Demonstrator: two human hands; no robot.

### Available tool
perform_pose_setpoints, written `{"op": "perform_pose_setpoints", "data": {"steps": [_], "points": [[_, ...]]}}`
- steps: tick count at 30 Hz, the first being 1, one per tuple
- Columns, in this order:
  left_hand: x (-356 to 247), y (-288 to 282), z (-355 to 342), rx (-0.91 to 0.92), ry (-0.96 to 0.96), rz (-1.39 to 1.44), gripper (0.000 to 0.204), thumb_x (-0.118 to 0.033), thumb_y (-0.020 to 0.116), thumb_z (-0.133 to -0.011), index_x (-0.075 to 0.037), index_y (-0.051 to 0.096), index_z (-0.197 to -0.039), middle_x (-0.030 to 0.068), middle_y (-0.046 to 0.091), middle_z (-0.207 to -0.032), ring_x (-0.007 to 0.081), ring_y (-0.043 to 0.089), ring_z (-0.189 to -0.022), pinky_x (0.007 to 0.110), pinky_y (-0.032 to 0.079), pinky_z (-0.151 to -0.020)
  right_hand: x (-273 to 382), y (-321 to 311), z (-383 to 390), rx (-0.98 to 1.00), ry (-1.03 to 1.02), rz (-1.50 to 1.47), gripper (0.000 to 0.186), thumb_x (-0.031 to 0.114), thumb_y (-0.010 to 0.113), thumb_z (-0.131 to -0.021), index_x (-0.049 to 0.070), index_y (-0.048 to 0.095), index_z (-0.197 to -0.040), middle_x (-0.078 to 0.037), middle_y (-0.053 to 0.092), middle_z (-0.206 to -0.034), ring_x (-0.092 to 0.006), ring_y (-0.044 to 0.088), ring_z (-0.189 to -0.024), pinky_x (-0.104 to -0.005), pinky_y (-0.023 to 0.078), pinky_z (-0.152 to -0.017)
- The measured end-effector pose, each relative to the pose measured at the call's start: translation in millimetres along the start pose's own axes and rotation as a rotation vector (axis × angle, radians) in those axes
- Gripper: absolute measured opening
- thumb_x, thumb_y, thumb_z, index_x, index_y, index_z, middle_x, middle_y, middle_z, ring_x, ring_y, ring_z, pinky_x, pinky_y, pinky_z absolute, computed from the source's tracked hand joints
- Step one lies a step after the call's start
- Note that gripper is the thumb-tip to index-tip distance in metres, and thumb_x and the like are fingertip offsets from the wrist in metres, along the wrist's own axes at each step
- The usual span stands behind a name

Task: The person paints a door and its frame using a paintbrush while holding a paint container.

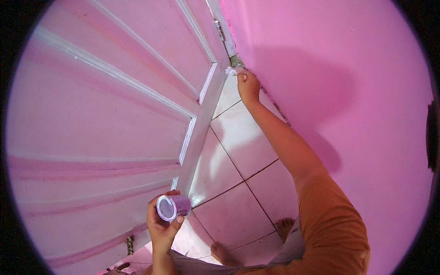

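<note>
1. Near the bottom, around the middle, two bare feet stand on the pale floor tiles.
2. On the near left, the left hand has its grip curled round a small purple tub. The thumb is at the near side, and the tub sits close to the door.
3. The tub looks light and a bit bendy, like thin plastic, so a hard squeeze might dent it. Its top is open, but I can't tell how full it is. If it has something wet inside, that could slop out and make the sides slippery. The best place to hold it is round the side, under the rim, with a soft squeeze.
4. To the left is the big pale pink door. To the right is the pink wall.
5. Farther off, low by the wall, the right hand has a narrow grip, pinching a white scrap.
6. The scrap looks very light and soft. It may be cloth or paper, too small to tell. Wet paper would rip, so a bunched-up pinch should suit it best.
7. Far off, just past the scrap, is a rough grey patch in the corner, with a metal hinge beyond it.
</note>
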State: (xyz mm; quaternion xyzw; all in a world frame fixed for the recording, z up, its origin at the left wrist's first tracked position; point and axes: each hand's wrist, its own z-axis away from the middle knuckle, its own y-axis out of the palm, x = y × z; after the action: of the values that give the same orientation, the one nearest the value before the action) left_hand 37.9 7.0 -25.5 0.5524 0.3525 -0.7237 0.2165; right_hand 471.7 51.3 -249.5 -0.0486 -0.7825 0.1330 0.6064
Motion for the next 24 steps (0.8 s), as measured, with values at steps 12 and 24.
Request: {"op": "perform_pose_setpoints", "data": {"steps": [12, 24], "points": [[-3.8, -2.3, 9.4, -0.051, -0.068, -0.001, 0.072, -0.023, 0.087, -0.076, -0.004, 0.046, -0.131, 0.0223, 0.058, -0.131, 0.0321, 0.056, -0.125, 0.044, 0.047, -0.103, 9.8, 34.2, -58.1, -0.069, 0.417, -0.848, 0.039, 0.036, 0.063, -0.098, 0.008, 0.059, -0.071, -0.003, 0.059, -0.067, -0.0127, 0.054, -0.054, -0.0277, 0.044, -0.052], [-22.7, 5.4, 29.6, -0.150, -0.144, -0.107, 0.080, -0.041, 0.086, -0.074, -0.002, 0.046, -0.132, 0.0203, 0.058, -0.128, 0.0312, 0.059, -0.119, 0.042, 0.049, -0.099, -90.6, 70.5, -24.4, -0.192, 0.244, -0.081, 0.044, 0.037, 0.061, -0.096, -0.001, 0.066, -0.075, -0.018, 0.067, -0.076, -0.0302, 0.064, -0.069, -0.0431, 0.048, -0.063]]}}
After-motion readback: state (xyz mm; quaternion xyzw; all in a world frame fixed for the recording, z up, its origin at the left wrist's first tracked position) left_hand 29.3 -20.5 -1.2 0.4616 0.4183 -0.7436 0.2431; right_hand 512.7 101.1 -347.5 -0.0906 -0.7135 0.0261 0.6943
